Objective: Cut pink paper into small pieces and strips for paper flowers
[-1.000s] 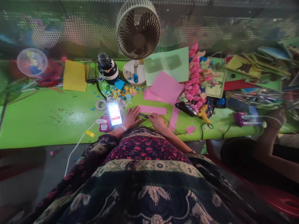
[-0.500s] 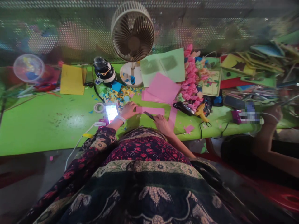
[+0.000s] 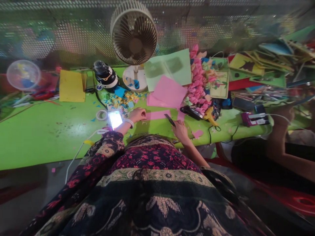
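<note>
My left hand (image 3: 138, 114) is closed at the left end of a pink paper strip (image 3: 157, 115), its thumb and fingers pinched there. The strip lies level just above or on the green table (image 3: 49, 131); I cannot tell which. In my right hand (image 3: 180, 130) is a pair of dark scissors (image 3: 169, 120), only the narrow blades showing. Their tips reach the strip's right part, while the handles are hidden by my fingers. Another pink strip (image 3: 180, 115) lies behind that hand. Pink sheets (image 3: 168, 91) rest on a pale green sheet (image 3: 169, 67) beyond the strip.
A lit phone (image 3: 115, 120) and a tape roll (image 3: 101, 114) lie by my left wrist. Behind them are paper scraps (image 3: 123, 98), a black bottle (image 3: 106, 77) and a fan (image 3: 134, 36). A glue gun (image 3: 210, 116) lies right. Another person's arm (image 3: 280, 131) is at far right.
My right hand has moved right with the scissors, whose blades now point more steeply up to the strip's right part. My left hand stays at the left end, fingers more curled.
</note>
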Motion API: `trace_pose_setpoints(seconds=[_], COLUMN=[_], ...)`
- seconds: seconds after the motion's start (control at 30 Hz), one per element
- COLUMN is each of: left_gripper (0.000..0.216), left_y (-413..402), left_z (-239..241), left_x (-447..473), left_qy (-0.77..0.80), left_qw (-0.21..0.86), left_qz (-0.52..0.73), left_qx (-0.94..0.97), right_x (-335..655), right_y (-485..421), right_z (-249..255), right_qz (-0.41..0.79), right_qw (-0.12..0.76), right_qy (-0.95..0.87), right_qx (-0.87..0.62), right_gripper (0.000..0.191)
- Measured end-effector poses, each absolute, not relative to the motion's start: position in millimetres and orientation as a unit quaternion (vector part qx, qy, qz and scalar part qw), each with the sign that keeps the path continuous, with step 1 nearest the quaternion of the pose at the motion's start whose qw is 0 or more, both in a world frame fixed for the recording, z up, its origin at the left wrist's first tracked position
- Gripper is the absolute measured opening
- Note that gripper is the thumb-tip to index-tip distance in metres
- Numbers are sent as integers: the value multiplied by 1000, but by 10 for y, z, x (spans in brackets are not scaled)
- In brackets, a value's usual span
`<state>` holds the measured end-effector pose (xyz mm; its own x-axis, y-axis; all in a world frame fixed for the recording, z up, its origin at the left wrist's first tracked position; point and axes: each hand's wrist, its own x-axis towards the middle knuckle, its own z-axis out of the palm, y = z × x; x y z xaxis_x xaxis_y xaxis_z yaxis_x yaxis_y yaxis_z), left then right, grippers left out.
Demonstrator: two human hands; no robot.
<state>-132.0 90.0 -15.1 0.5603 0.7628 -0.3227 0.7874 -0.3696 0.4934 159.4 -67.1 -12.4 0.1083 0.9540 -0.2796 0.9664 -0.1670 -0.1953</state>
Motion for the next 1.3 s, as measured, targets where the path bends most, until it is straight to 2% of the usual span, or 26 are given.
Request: trace_pose_setpoints(seconds=[0.17, 0.3, 0.53, 1.3], left_gripper=[56, 45, 41, 40], left_y=[869, 908, 909, 883], left_z=[-134, -127, -135, -124], left_x=[-1267, -1225, -1223, -1249], left_qy=[495, 508, 508, 509], left_qw=[288, 349, 311, 327], left_qz=[-20, -58, -42, -30], left_qx=[820, 785, 802, 796], right_x=[1608, 1592, 1576, 1627], right_y=[-681, -664, -748, -899], right_z=[-142, -135, -39, 73], right_qz=[-172, -173, -186, -207], right_qw=[13, 8, 23, 6], right_qy=[646, 643, 620, 578], right_qx=[744, 746, 762, 789], right_gripper=[35, 35, 36, 42])
